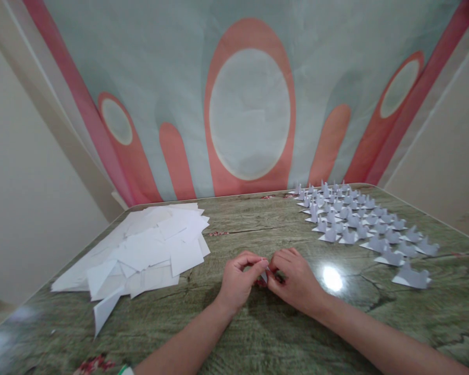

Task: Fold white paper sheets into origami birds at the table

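Near the middle of the table, a small piece of folded white paper [264, 276] is pinched between my two hands. My left hand [238, 276] grips its upper left part with thumb and forefinger. Closed on its right side is my right hand [293, 276], fingers curled inward. Most of the paper is hidden by the fingers, so its shape cannot be made out. To the right stand several rows of small folded white paper figures [389, 256], each with upright points. On the left lies a loose heap of white paper sheets [144, 245].
The table [234, 219] has a green-grey wood-grain top with red floral marks and a bright light reflection. One folded sheet [106, 311] sticks out from the heap's front. Behind the table hangs a backdrop [250, 114] with coral ovals; pale walls flank it.
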`<action>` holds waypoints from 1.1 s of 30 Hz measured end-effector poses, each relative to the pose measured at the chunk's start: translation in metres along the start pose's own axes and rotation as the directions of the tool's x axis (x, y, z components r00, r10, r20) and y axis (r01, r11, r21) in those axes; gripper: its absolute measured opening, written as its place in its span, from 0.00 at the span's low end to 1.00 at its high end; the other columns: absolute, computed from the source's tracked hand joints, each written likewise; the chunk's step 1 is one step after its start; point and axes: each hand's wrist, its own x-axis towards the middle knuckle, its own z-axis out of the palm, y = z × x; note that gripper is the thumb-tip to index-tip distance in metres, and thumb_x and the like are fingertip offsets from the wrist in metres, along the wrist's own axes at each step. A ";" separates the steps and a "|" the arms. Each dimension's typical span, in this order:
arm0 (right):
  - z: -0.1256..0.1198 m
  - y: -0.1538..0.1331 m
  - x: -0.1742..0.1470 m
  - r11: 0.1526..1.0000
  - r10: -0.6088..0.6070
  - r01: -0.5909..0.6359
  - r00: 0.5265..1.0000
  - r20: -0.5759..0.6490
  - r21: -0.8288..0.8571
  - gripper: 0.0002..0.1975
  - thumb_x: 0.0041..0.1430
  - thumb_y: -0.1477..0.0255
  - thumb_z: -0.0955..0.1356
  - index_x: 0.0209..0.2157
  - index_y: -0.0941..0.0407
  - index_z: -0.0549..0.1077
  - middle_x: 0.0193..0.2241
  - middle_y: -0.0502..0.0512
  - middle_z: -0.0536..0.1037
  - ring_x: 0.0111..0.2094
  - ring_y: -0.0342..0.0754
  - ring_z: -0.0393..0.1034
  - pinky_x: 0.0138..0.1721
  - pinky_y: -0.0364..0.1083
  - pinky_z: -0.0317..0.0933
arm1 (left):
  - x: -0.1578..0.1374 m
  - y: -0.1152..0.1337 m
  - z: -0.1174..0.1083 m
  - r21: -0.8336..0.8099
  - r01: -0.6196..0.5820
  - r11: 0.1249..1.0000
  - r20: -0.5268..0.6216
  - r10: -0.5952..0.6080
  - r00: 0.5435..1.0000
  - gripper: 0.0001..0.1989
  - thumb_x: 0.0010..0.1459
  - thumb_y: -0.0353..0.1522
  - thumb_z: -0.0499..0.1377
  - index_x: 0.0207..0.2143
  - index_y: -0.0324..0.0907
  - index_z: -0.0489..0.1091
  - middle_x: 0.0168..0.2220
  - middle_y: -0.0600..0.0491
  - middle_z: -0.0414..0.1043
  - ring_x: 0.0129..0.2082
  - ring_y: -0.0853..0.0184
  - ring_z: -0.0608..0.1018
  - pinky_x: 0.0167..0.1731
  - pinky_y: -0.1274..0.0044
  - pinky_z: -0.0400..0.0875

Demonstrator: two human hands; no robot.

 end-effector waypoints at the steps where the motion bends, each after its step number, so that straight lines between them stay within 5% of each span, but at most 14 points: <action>1: 0.000 0.000 0.000 1.000 -0.002 0.002 1.000 0.000 0.007 0.06 0.48 0.78 0.64 0.21 0.56 0.63 0.21 0.49 0.66 0.26 0.44 0.60 0.32 0.45 0.50 | 0.000 0.001 0.000 -0.006 0.008 1.000 -0.002 -0.008 1.000 0.10 0.49 0.37 0.63 0.27 0.37 0.74 0.28 0.52 0.69 0.26 0.71 0.71 0.22 0.82 0.66; 11: -0.007 -0.003 0.003 0.987 0.019 -0.030 0.997 0.071 0.160 0.07 0.51 0.77 0.64 0.22 0.56 0.61 0.21 0.48 0.67 0.27 0.43 0.60 0.33 0.45 0.51 | 0.001 0.009 0.002 -0.180 0.101 0.978 0.029 -0.098 0.995 0.13 0.46 0.38 0.65 0.23 0.35 0.72 0.23 0.56 0.65 0.21 0.75 0.66 0.19 0.83 0.60; 22: -0.007 0.000 0.004 0.928 0.100 -0.150 0.982 0.159 0.341 0.08 0.53 0.75 0.64 0.21 0.56 0.64 0.21 0.48 0.70 0.26 0.43 0.63 0.31 0.44 0.56 | 0.004 0.000 0.000 -0.307 0.352 0.884 0.157 -0.318 0.935 0.18 0.45 0.43 0.65 0.29 0.36 0.72 0.21 0.55 0.68 0.19 0.76 0.66 0.19 0.83 0.56; 33: -0.006 0.001 0.005 0.906 0.137 -0.200 0.972 0.188 0.372 0.09 0.54 0.73 0.64 0.21 0.56 0.66 0.21 0.49 0.71 0.25 0.42 0.64 0.30 0.43 0.57 | 0.005 -0.004 -0.002 -0.274 0.324 0.906 0.172 -0.285 0.943 0.16 0.45 0.41 0.65 0.28 0.36 0.72 0.19 0.57 0.67 0.17 0.77 0.64 0.18 0.84 0.55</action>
